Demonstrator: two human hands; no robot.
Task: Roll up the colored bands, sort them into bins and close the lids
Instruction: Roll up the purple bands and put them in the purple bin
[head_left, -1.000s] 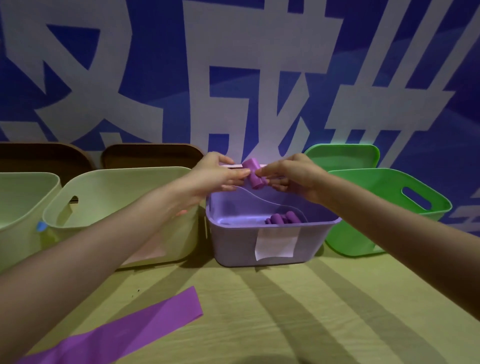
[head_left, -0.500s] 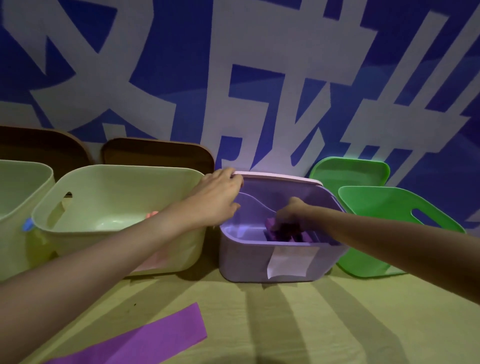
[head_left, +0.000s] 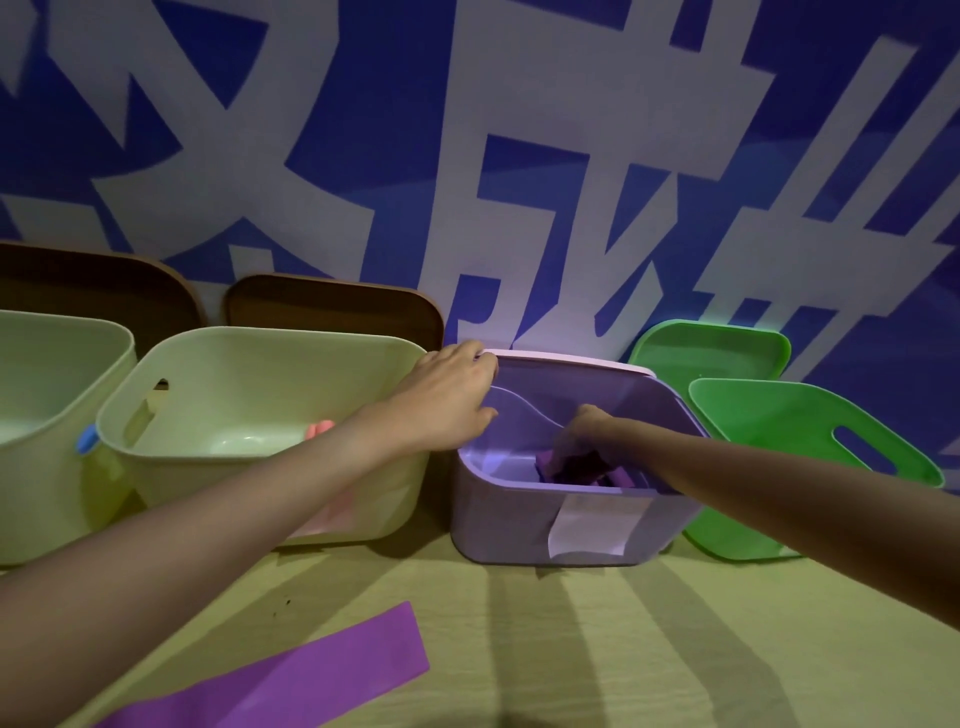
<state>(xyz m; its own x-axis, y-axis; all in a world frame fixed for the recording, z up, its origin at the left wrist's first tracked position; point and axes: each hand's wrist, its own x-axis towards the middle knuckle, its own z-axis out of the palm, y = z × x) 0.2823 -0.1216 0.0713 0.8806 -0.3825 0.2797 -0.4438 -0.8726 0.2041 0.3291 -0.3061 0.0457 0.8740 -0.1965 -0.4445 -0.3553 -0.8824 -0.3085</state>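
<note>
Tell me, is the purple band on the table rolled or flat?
Flat. The purple band lies spread out as a strip on the table, not yet rolled.

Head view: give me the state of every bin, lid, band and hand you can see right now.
Purple bin: open, rolled purple bands inside.
Purple lid: off, behind its bin.
Cream bin: open, a pink item inside.
Green bin: open, tilted.
Green lid: off, leaning on wall.
Brown lids: off, leaning on wall.
Flat purple band: unrolled on table.
Left hand: rests on purple bin's rim.
Right hand: inside purple bin, grip hidden.
</note>
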